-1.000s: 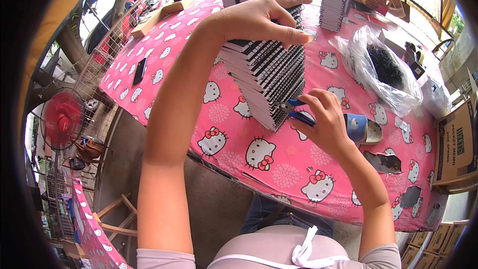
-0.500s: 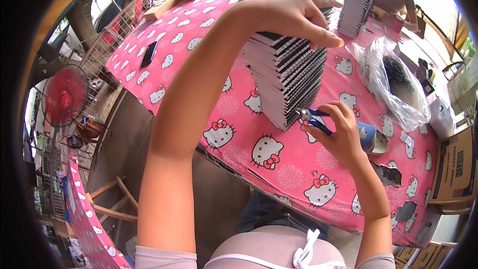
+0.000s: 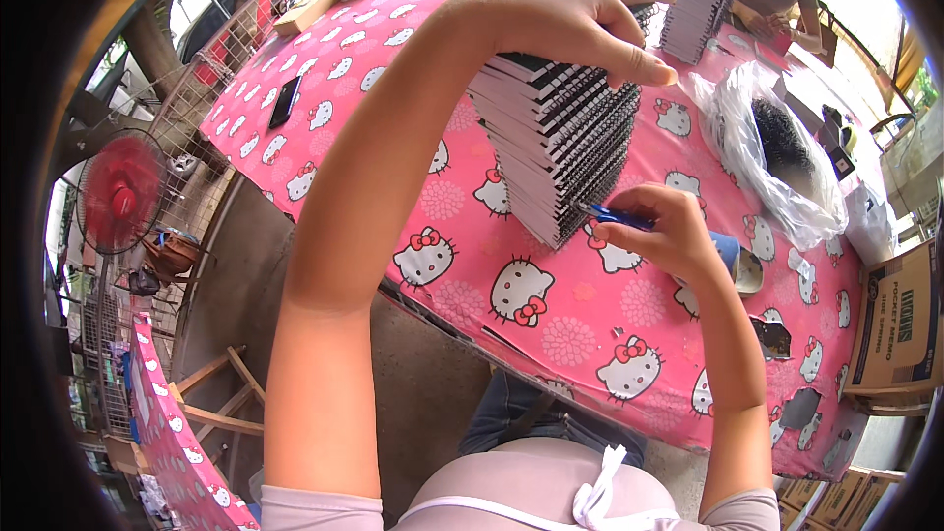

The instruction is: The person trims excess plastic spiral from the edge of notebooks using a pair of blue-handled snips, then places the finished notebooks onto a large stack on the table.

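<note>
Your left hand (image 3: 575,25) pressed flat on top of the leaning stack of spiral notebooks (image 3: 556,143). Just below it, your right hand (image 3: 664,236) gripped a blue tool (image 3: 615,217) touching the stack's wire spirals.

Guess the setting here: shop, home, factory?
Likely a small outdoor notebook-binding workshop: stacks of spiral notebooks on a pink-clothed table, a bag of black binding coils, cardboard cartons, trees behind.
</note>
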The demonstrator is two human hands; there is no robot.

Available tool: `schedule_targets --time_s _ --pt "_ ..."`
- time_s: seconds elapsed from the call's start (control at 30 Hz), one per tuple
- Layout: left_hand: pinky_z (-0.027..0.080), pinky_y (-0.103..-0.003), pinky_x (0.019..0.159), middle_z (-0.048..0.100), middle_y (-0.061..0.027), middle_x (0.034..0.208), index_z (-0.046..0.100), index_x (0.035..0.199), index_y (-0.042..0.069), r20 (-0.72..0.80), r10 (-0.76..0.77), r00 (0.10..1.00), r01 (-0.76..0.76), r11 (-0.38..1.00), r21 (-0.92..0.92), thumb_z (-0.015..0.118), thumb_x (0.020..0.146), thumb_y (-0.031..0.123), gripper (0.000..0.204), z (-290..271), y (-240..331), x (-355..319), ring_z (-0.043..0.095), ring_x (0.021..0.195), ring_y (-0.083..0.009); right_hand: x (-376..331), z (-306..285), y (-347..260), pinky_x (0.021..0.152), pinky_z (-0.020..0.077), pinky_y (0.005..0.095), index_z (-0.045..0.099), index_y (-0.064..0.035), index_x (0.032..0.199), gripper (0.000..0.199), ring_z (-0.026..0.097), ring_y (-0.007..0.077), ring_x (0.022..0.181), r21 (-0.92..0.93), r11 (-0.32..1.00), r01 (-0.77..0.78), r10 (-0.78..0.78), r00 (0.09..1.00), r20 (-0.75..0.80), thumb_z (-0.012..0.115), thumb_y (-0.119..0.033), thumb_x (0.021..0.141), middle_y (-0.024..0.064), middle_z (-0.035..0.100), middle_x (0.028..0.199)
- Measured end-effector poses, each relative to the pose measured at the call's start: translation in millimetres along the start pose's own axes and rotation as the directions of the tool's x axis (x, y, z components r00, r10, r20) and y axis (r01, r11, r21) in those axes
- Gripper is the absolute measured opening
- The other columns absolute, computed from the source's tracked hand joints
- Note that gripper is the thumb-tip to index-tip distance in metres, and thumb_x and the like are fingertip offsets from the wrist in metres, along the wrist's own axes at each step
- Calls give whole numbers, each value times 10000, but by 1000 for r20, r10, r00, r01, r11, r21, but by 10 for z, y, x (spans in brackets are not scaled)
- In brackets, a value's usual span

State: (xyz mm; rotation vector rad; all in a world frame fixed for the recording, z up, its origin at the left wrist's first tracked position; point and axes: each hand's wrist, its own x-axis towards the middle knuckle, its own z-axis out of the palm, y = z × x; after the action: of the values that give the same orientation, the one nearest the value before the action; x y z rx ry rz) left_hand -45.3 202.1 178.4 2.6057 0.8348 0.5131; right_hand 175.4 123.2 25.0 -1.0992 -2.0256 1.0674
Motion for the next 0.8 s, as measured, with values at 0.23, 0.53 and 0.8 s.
schedule_targets --time_s 0.23,0.53,0.8 --pt "359 -377 1045 345 -197 1496 719 689 85 20 -15 1000 15 1000 -11 627 763 660 587 -7 -6 44 447 1297 -355 57 -121 -36 501 516 272 657 30 941 387 653 164 581 398 779 -485 359 865 351 671 -352 888 78 645 725" --pt "337 -401 1061 334 -210 1497 718 682 95 17 -22 1000 23 999 -46 641 751 663 577 26 -196 66 417 1319 -367 -203 200 67 759 490 393 617 -51 1022 446 614 279 876 -387 878 282 -374 908 -189 806 -309 711 113 597 954" --pt "321 -391 1079 330 -210 1499 716 687 86 -17 14 1000 -14 1000 -23 634 766 658 583 29 -215 76 399 1334 -359 -121 173 57 664 495 362 613 -35 1023 410 635 256 779 -365 881 301 -360 927 -105 778 -301 759 109 610 885"
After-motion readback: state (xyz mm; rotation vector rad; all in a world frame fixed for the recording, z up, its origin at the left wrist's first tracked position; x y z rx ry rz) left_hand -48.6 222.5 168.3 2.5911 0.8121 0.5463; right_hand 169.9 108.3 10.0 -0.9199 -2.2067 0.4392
